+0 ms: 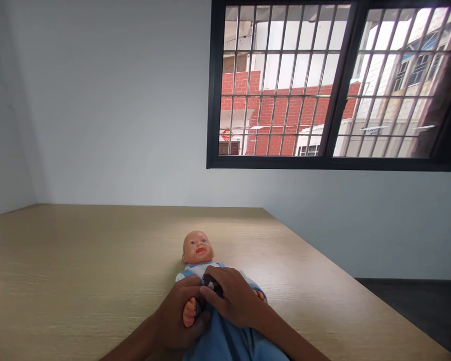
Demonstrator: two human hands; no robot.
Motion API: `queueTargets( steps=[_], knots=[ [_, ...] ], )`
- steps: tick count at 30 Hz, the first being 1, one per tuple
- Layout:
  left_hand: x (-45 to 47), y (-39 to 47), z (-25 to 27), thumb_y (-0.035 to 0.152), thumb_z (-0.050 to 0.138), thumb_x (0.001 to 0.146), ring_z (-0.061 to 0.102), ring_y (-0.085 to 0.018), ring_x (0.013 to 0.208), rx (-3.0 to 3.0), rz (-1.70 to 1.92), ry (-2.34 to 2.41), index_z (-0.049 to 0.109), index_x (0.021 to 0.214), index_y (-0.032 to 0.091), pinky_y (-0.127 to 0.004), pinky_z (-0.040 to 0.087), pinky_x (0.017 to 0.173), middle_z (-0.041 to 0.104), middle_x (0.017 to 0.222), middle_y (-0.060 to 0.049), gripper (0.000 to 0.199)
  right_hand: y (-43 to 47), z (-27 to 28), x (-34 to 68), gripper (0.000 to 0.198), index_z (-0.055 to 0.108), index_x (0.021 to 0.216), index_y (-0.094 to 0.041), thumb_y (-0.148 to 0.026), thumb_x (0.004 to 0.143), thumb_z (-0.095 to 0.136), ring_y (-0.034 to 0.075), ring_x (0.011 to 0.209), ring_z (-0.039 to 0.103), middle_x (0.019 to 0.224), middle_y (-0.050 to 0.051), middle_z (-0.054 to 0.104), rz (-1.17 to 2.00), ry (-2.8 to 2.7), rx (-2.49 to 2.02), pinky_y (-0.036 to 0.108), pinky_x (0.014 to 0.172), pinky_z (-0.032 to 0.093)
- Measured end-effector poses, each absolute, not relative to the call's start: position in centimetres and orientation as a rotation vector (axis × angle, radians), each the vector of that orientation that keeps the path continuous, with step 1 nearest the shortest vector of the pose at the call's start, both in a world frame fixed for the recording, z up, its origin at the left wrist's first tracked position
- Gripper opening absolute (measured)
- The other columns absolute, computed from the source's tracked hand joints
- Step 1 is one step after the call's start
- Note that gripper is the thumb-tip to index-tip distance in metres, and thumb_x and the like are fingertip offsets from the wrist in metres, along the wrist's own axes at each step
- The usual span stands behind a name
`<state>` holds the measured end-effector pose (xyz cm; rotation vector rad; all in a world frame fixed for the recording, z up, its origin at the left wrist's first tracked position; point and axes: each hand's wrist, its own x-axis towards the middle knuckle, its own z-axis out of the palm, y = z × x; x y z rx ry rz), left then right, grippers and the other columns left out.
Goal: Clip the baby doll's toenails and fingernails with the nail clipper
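Note:
A baby doll (198, 248) in a white and blue top and blue trousers (225, 338) lies on its back on the wooden table (97, 271), head away from me. My left hand (175, 313) is closed around the doll's arm, whose small hand (189, 312) pokes out between my thumb and fingers. Over the doll's chest, my right hand (235, 296) is curled around a small dark object (213, 285) with a pale spot; its kind is not clear. The fingertips of both hands meet there. Part of the doll's other hand (260, 295) shows beyond my right hand.
The table's right edge (346, 271) runs diagonally, with dark floor (417, 301) past it. Behind stands a pale wall (116, 110) with a black-framed, barred window (326, 163) at the upper right.

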<state>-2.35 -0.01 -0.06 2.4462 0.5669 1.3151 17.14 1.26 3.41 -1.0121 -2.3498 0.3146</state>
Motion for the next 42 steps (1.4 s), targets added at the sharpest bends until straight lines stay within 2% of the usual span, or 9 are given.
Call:
queueTargets(
  steps=[4,10,27,35,42],
  knots=[
    [-2.38,0.02,-0.11,0.017,0.058,0.078,0.05,-0.016,0.081,2.422,1.23,0.624,0.058,0.087,0.016,-0.027,0.039,0.072,0.054,0.086,-0.005,0.009,1.3,3.36,17.1,0.027,0.049,0.084,-0.02,-0.043,0.098,0.052,0.017,0.074,0.053,0.079,-0.001,0.058,0.308,-2.354,-1.008,0.028,0.07,0.032],
    [-2.34,-0.03,-0.12,0.021,0.057,0.082,0.05,-0.017,0.081,2.441,1.292,0.58,0.055,0.087,0.015,-0.028,0.04,0.073,0.054,0.085,-0.006,0.007,1.44,3.17,17.08,0.026,0.049,0.085,-0.02,-0.042,0.098,0.053,0.017,0.074,0.052,0.079,-0.001,0.058,0.294,-2.349,-1.001,0.028,0.069,0.031],
    [-2.39,0.24,-0.41,0.02,0.058,0.08,0.049,-0.016,0.079,2.427,1.288,0.577,0.053,0.083,0.015,-0.028,0.04,0.072,0.053,0.083,-0.006,0.008,1.43,3.18,17.01,0.027,0.05,0.085,-0.02,-0.043,0.098,0.052,0.017,0.074,0.052,0.079,0.0,0.059,0.286,-2.357,-1.007,0.029,0.069,0.032],
    [-2.33,0.09,-0.15,0.025,0.058,0.083,0.05,-0.017,0.08,2.43,1.283,0.575,0.06,0.093,0.016,-0.029,0.042,0.074,0.054,0.084,-0.007,0.013,1.39,3.26,17.03,0.026,0.05,0.085,-0.02,-0.043,0.098,0.052,0.018,0.075,0.052,0.08,0.0,0.059,0.304,-2.351,-1.01,0.03,0.071,0.033],
    [-2.39,0.14,-0.24,0.023,0.058,0.082,0.052,-0.018,0.082,2.436,1.288,0.555,0.06,0.093,0.016,-0.03,0.043,0.075,0.056,0.086,-0.008,0.013,1.43,3.17,17.01,0.026,0.049,0.084,-0.02,-0.041,0.098,0.053,0.018,0.074,0.052,0.079,0.0,0.058,0.292,-2.354,-1.012,0.029,0.069,0.032]
  ],
)
